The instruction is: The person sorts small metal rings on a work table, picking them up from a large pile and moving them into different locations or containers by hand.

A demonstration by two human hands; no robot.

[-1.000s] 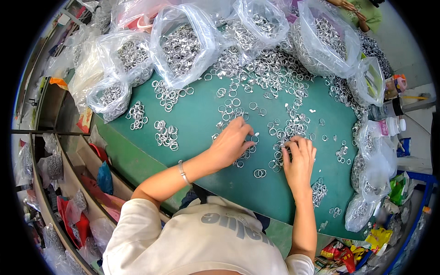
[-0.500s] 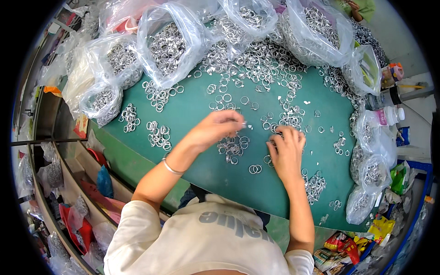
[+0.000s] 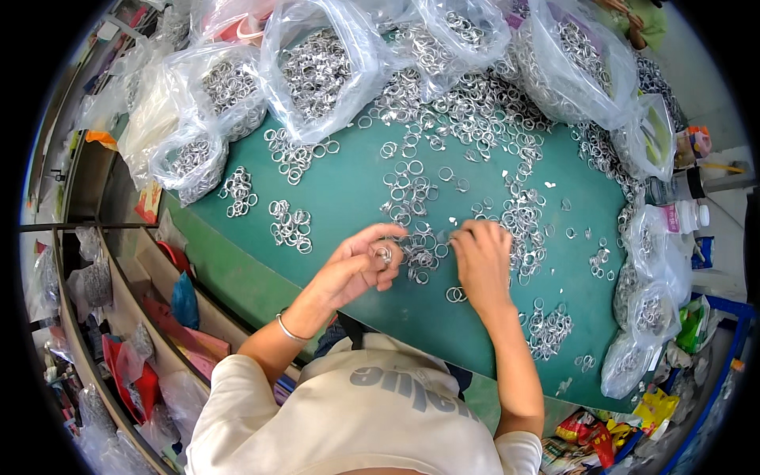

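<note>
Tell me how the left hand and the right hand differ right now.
The left hand is lifted and curled, pinching a metal ring in its fingers; the right hand lies palm down, fingers on the loose rings on the green table. The left wrist wears a bracelet; the right wrist is bare. Both work over the same small pile.

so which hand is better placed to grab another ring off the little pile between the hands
Right. The right hand rests palm down beside the small ring pile, fingertips at its edge. The left hand is lifted, already pinching a ring.
</note>
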